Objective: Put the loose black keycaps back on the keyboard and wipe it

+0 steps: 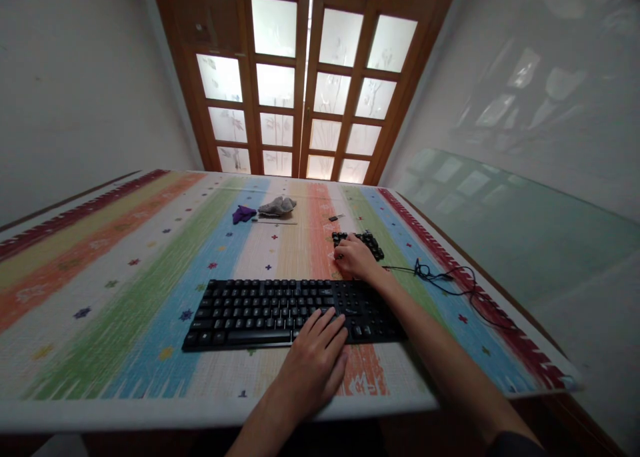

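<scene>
A black keyboard (265,312) lies across the striped mat near the front edge. My left hand (313,360) rests flat on its lower right keys, fingers stretched out. Beyond the keyboard, my right hand (356,257) lies with curled fingers on a pile of loose black keycaps (371,241). Whether those fingers hold a keycap is hidden.
A colourful striped mat (125,277) covers the table. A purple cloth (243,213), a grey cloth (278,207) and a thin stick (275,222) lie at the back. A small dark tool (335,217) sits behind the keycaps. The keyboard cable (445,278) trails right. Wooden glazed doors (305,77) stand beyond.
</scene>
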A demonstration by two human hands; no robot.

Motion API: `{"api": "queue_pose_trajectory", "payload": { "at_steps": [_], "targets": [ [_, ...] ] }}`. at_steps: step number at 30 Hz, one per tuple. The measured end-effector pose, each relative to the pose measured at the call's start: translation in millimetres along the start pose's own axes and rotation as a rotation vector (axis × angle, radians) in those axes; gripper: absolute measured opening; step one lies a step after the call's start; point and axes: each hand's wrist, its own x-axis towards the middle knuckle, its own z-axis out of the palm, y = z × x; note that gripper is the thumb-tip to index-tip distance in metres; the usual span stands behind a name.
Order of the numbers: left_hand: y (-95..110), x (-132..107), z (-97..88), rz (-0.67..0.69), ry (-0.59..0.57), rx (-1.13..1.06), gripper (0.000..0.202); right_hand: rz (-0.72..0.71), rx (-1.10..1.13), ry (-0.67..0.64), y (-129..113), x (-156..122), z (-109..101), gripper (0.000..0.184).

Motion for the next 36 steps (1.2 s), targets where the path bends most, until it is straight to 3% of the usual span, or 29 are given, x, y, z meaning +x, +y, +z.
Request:
{"api": "queue_pose_trajectory", "payload": {
  "at_steps": [8,11,15,20,25,36],
  "targets": [
    [-0.5,-0.3,-0.2,0.011,0.006,0.006,0.032,0.032,0.057,0.005,-3.4,1.2,-0.8,0.006],
    [-0.3,-0.3,-0.3,0.015,0.019,0.006,0.033,0.013,0.18,0.075,-7.4,-9.5,-10.2,0.011],
    [0.0,0.3,-0.7,0.026,0.052,0.015,0.033,-0.029,0.42,0.148,-22.3,-44.6,-32.9,0.011],
    [0.2,1.1,-1.9,-0.006,0.113,-0.014,0.033,-0.035,0.601,0.042,-53.5,-101.7,-54.0,0.011],
    [-0.3,1.1,-3.4,-0.008,0.123,-0.031,0.032,-0.064,0.601,0.035,-74.2,-131.3,-51.4,0.01],
    [-0.6,0.4,-3.4,0.0,0.154,-0.068,0.026,-0.123,0.557,0.048,-82.5,-132.6,-38.2,0.007]
  ]
}}
